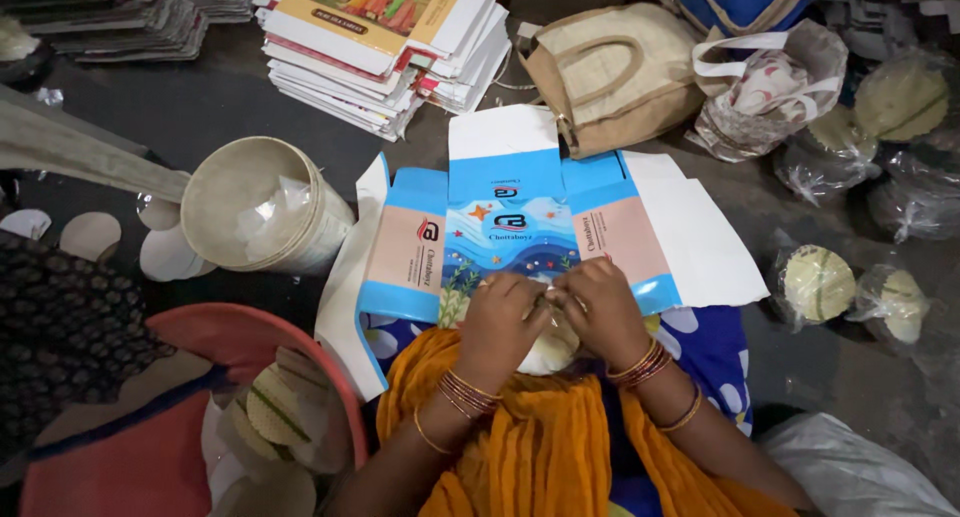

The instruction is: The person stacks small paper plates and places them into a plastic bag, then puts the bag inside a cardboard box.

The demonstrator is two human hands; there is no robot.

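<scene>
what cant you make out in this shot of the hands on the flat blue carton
Head view only:
- What the left hand and right hand pinch between them: the fingers cover it.
- Near edge of the flat blue carton: under both hands.
- Contents of the round tub: crumpled plastic covers them.
- Red basin: cut off by the bottom edge.

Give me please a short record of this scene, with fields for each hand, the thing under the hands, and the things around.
left hand: closed on a small pale round item, only partly visible
right hand: touches the same item, fingertips meeting the left hand
under the hands: flattened blue and pink carton, printed side up
left of carton: pale round bucket, tipped on its side
behind: stack of flat printed cartons; jute bag
right: round items wrapped in clear plastic
near left: red basin holding round pale discs
</scene>
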